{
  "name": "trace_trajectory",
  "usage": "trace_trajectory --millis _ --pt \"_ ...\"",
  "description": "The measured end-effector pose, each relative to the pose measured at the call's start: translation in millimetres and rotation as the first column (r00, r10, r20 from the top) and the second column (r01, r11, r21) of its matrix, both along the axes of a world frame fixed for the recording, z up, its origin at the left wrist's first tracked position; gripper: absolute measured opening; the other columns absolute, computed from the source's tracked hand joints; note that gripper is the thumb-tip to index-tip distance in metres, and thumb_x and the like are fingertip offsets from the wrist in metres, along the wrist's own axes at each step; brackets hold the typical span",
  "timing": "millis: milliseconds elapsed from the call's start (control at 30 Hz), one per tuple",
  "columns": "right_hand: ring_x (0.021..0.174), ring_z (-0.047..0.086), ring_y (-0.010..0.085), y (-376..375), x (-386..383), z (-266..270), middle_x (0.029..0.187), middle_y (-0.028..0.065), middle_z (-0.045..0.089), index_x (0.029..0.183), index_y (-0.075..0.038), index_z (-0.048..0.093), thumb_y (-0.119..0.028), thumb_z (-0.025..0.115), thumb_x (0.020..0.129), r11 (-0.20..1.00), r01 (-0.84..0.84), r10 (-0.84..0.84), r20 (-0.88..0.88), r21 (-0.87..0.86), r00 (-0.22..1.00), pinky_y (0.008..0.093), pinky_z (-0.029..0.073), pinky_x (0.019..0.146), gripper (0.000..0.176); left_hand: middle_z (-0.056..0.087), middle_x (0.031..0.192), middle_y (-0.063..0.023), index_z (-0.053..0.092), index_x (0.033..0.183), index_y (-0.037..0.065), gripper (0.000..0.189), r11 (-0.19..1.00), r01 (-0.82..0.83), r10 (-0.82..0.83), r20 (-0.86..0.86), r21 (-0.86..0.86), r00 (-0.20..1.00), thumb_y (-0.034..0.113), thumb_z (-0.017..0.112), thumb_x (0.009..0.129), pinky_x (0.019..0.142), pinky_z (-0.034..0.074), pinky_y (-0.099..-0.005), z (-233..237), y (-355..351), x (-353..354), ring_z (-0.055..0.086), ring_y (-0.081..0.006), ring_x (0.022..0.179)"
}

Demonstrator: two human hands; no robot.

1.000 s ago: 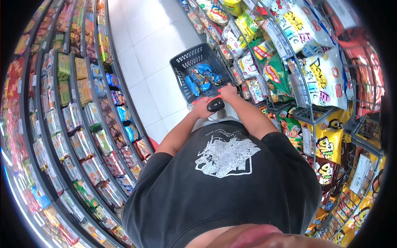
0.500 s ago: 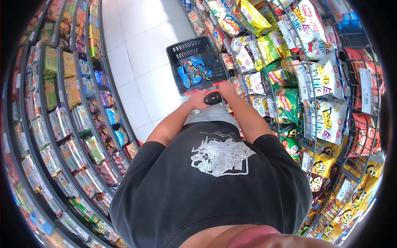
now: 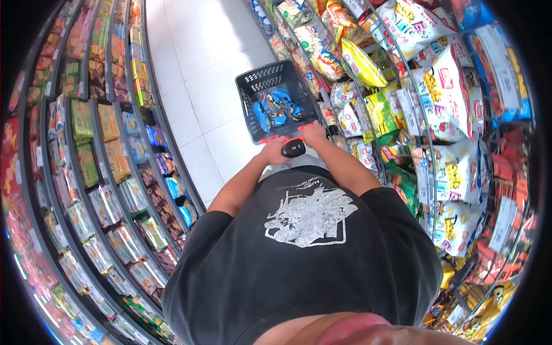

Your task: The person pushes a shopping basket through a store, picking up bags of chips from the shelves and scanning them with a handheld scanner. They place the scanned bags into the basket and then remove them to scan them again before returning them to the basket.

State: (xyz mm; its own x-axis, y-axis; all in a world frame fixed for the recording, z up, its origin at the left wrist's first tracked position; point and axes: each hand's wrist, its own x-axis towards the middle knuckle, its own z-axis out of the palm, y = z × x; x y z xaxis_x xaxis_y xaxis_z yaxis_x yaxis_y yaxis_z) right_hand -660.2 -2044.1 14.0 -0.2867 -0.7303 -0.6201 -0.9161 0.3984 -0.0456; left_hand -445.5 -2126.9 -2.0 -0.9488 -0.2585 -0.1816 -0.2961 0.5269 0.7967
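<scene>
Shopping basket (image 3: 273,72): at 12 o'clock in the view, above centre; black plastic, deep and open-topped, roughly rectangular, with rows of small slots cut through the far wall; slightly turned, with the far edge towards 12 o'clock and the near edge facing the black T-shirt (image 3: 299,276).
Blue packets (image 3: 279,107): heaped loosely on the basket floor; glossy and crinkled, bright blue with dark and multicoloured patches; lettering too small to read.
Red handle (image 3: 293,134): along the near side of the basket, at 6 o'clock from the packets; bright red, partly covered by both hands.
Left hand (image 3: 272,152): just left of 12 o'clock; closed over the left part of the red handle, knuckles up.
Right hand (image 3: 314,134): at 1 o'clock; fingers wrapped around the right part of the red handle, forearm reaching up from 4 o'clock.
Black oval piece (image 3: 293,148): between the hands, just beside the left; smooth, with a small pale mark.
Floor (image 3: 192,86): at 11 o'clock; large pale tiles, brightly lit.
Packed shelves (image 3: 95,144): from 8 to 11 o'clock; curved rows of small colourful packets.
Wire racks (image 3: 428,123): from 1 to 4 o'clock; full of puffy snack bags, including a yellow bag (image 3: 363,64) at 1 o'clock and white bags (image 3: 451,103) at 2 o'clock.
</scene>
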Motion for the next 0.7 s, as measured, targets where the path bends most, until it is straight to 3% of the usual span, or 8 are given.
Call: trace_trajectory --millis 100,167,300,500,533,633,667,700 --pt "0.126 0.058 0.031 -36.8 -18.3 -8.3 0.123 0.0067 0.073 0.107 -0.009 0.078 -0.016 0.069 0.088 0.997 -0.051 0.051 0.002 -0.056 0.999 0.0446 0.057 0.09 0.022 0.064 0.118 -0.0151 0.069 0.119 0.011 0.057 0.994 -0.042 0.04 -0.023 -0.101 0.999 0.041 0.081 0.071 0.094 0.052 -0.0449 4.4 -32.5 -17.2 0.064 -0.0372 0.109" --pt "0.127 0.057 0.0319 -62.9 -28.1 0.9 0.124 0.0068 0.073 0.109 -0.01 0.077 -0.021 0.071 0.088 0.998 -0.016 0.02 0.063 -0.062 0.998 0.0436 0.057 0.091 0.024 0.066 0.115 -0.015 0.069 0.119 0.012 0.059 0.987 -0.163 0.163 0.112 -0.003 0.98 0.041 0.082 0.07 0.095 0.051 -0.0459 20.3 -53.7 -28.6 0.063 -0.0378 0.108" --pt "0.13 0.056 0.0315 -111.2 -42.7 -3.7 0.121 0.0045 0.075 0.108 -0.013 0.079 -0.031 0.069 0.091 0.995 -0.084 0.084 -0.018 -0.051 0.996 0.0427 0.057 0.091 0.027 0.07 0.114 -0.0165 0.064 0.127 0.01 0.063 0.958 -0.278 0.27 0.111 0.068 0.957 0.034 0.085 0.072 0.091 0.053 -0.0429 -1.1 -96.8 -43.4 0.067 -0.0356 0.107" --pt "0.12 0.063 0.0305 -183.1 -65.6 15.1 0.119 0.0043 0.076 0.107 -0.014 0.08 -0.024 0.069 0.09 0.997 -0.043 0.046 0.037 -0.068 0.998 0.0452 0.059 0.089 0.022 0.068 0.114 -0.0165 0.069 0.12 0.011 0.06 0.988 -0.152 0.152 -0.004 -0.014 0.988 0.04 0.083 0.07 0.098 0.051 -0.0469 9.6 -171.6 -63.5 0.063 -0.0394 0.112" --pt "0.114 0.067 0.0291 -192.6 -70.8 -15.7 0.119 0.0062 0.076 0.107 -0.015 0.08 -0.024 0.068 0.09 0.994 -0.056 0.054 -0.027 -0.097 0.998 0.0459 0.059 0.087 0.022 0.067 0.113 -0.0185 0.067 0.125 0.011 0.066 0.973 -0.211 0.201 0.105 0.092 0.974 0.039 0.085 0.068 0.099 0.05 -0.0464 -0.8 -185.4 -67.7 0.063 -0.0391 0.113" --pt "0.113 0.067 0.0277 -223.0 -69.1 1.8 0.119 0.0083 0.075 0.106 -0.013 0.08 -0.023 0.066 0.091 0.994 -0.096 0.091 -0.084 -0.053 0.992 0.0454 0.059 0.088 0.023 0.067 0.124 -0.0222 0.062 0.131 0.009 0.075 0.978 -0.102 0.084 0.108 0.184 0.991 0.039 0.087 0.067 0.103 0.05 -0.0442 -56.0 -222.7 -74.1 0.064 -0.0367 0.119" --pt "0.129 0.058 0.0335 -235.8 -74.5 -15.2 0.126 0.0049 0.072 0.117 -0.023 0.076 -0.032 0.062 0.096 0.995 -0.098 0.099 -0.044 0.025 0.994 0.052 0.054 0.095 0.027 0.066 0.126 -0.0227 0.062 0.131 0.009 0.075 0.978 -0.105 0.088 0.096 0.18 0.991 0.039 0.087 0.067 0.103 0.05 -0.0438 -61.3 -228.4 -72.0 0.064 -0.0364 0.12" --pt "0.128 0.058 0.033 -250.4 -78.4 -4.8 0.125 0.005 0.072 0.117 -0.022 0.077 -0.03 0.062 0.096 0.994 -0.106 0.107 -0.055 0.013 0.993 0.0511 0.054 0.095 0.027 0.066 0.127 -0.0231 0.062 0.131 0.008 0.075 0.981 -0.102 0.089 0.087 0.167 0.992 0.04 0.086 0.068 0.104 0.05 -0.0434 -66.1 -237.0 -74.8 0.064 -0.0361 0.12"
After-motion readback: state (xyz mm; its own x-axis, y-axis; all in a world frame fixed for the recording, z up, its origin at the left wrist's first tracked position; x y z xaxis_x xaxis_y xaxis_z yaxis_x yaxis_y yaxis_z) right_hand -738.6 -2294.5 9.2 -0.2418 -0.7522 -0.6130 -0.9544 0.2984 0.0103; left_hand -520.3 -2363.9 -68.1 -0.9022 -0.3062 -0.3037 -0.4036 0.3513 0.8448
